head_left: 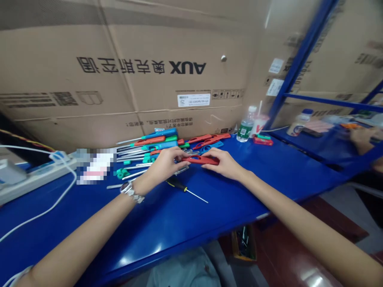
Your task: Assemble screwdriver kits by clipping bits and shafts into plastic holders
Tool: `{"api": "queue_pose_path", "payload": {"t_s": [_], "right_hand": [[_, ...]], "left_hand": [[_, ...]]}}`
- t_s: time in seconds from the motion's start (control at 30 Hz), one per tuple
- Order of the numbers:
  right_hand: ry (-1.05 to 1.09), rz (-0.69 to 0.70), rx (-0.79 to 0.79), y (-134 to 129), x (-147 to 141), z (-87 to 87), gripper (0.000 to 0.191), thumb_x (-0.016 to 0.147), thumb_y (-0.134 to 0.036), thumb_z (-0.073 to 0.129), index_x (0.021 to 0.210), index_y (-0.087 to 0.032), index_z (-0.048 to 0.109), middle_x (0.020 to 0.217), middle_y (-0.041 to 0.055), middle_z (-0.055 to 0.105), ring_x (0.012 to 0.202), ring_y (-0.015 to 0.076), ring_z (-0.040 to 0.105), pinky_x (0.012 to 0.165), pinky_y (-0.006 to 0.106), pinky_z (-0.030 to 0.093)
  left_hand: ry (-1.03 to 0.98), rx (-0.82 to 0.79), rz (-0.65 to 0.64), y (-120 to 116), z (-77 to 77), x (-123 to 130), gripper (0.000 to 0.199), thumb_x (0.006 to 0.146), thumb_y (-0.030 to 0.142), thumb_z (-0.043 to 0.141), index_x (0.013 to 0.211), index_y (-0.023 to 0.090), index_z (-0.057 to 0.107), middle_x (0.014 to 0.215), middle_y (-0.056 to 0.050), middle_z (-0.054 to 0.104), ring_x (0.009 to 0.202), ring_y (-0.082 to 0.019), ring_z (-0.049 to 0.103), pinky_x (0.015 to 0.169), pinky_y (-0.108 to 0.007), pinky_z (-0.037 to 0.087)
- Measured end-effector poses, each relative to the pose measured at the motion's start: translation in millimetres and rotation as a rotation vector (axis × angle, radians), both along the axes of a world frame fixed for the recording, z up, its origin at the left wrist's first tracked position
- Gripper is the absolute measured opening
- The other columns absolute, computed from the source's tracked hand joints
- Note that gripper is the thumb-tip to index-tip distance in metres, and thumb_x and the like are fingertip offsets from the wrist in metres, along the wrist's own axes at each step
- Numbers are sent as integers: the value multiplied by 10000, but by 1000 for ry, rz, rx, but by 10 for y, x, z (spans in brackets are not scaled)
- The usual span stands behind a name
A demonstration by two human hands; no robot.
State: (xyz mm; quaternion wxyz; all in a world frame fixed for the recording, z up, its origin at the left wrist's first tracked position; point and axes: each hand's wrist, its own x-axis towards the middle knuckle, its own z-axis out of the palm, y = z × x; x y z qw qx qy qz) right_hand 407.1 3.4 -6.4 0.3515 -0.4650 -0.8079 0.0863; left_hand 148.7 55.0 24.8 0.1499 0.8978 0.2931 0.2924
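A red plastic handle piece (201, 160) with oval openings is held level between my two hands, just above the blue table (185, 215). My left hand (169, 161) pinches its left end, and my right hand (222, 163) has its fingers closed round the right end. Behind my hands lie several red pieces (211, 139) and a blue piece (213, 147) of similar shape. To the left spreads a pile of screwdrivers (152, 145) with blue, red and green handles. Nearer to me, a black and yellow screwdriver (187, 189) lies on the table.
A power strip (38, 178) with white cables stands at the left. At the back right are a water bottle (245, 125), a cup (259, 125) and a small red box (262, 140). Cardboard (134, 95) rises behind. Another person's hand (362, 139) shows at far right.
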Motion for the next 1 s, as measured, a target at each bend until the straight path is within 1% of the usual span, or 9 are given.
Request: {"api": "queue_pose_path", "payload": {"t_s": [0.07, 0.2, 0.4, 0.5, 0.6, 0.7, 0.83, 0.93, 1.0], "right_hand": [[71, 81, -1, -18, -257, 55, 266, 894, -353, 763, 1119, -212, 743, 1024, 65, 707, 918, 213, 674, 863, 373, 531], [195, 214, -50, -2, -722, 122, 213, 951, -341, 681, 1110, -228, 766, 1044, 61, 759, 955, 211, 700, 892, 372, 543], [262, 181, -101, 257, -1183, 143, 234, 969, -311, 599, 1090, -207, 771, 1044, 68, 787, 913, 213, 720, 840, 369, 547], [226, 132, -85, 497, -1309, 168, 221, 950, -281, 589, 1052, -188, 762, 938, 56, 778, 823, 196, 696, 791, 349, 529], [184, 12, -36, 735, -1393, 204, 178, 907, -285, 622, 984, -184, 746, 771, 27, 733, 712, 189, 652, 719, 329, 502], [180, -26, 9, 888, -1467, 221, 115, 871, -274, 651, 898, -194, 728, 773, 28, 735, 749, 201, 664, 742, 329, 501], [274, 48, -49, 895, -1553, 192, 125, 881, -290, 644, 880, -187, 714, 822, 48, 756, 766, 204, 690, 760, 341, 520], [329, 110, -132, 790, -1576, 152, 171, 892, -347, 650, 896, -191, 719, 836, 51, 761, 756, 204, 692, 733, 346, 526], [357, 133, -158, 695, -1572, 130, 199, 885, -382, 668, 901, -192, 726, 837, 50, 758, 761, 203, 688, 723, 344, 524]], "left_hand": [[-75, -128, 43, -107, -5, -324, 211, 876, 345, 757, 1003, 178, 781, 827, -39, 728, 754, -193, 656, 729, -324, 522], [-171, -309, 127, -275, -94, -895, 294, 838, 447, 769, 981, 190, 779, 863, -49, 760, 749, -200, 667, 707, -336, 532], [-229, -280, 187, -428, -209, -1440, 290, 829, 465, 780, 978, 217, 798, 979, -67, 772, 865, -221, 693, 810, -381, 548], [-229, -265, 186, -489, -257, -1594, 265, 856, 451, 759, 984, 221, 794, 941, -56, 756, 843, -210, 676, 793, -377, 544], [-215, -307, 167, -552, -297, -1687, 280, 851, 430, 766, 1023, 209, 770, 910, -44, 735, 816, -198, 664, 781, -373, 548], [-212, -394, 124, -601, -314, -1740, 344, 825, 385, 788, 1100, 194, 710, 884, -25, 717, 809, -193, 672, 777, -367, 554], [-128, -435, 76, -624, -329, -1777, 396, 823, 340, 783, 1182, 210, 680, 886, -10, 708, 802, -184, 671, 791, -367, 552], [-29, -374, 78, -626, -357, -1785, 321, 835, 356, 780, 1114, 210, 715, 903, -26, 704, 811, -189, 665, 784, -369, 552], [9, -291, 93, -634, -360, -1773, 348, 835, 401, 791, 1116, 211, 712, 944, -41, 689, 839, -201, 661, 773, -371, 561]]}}
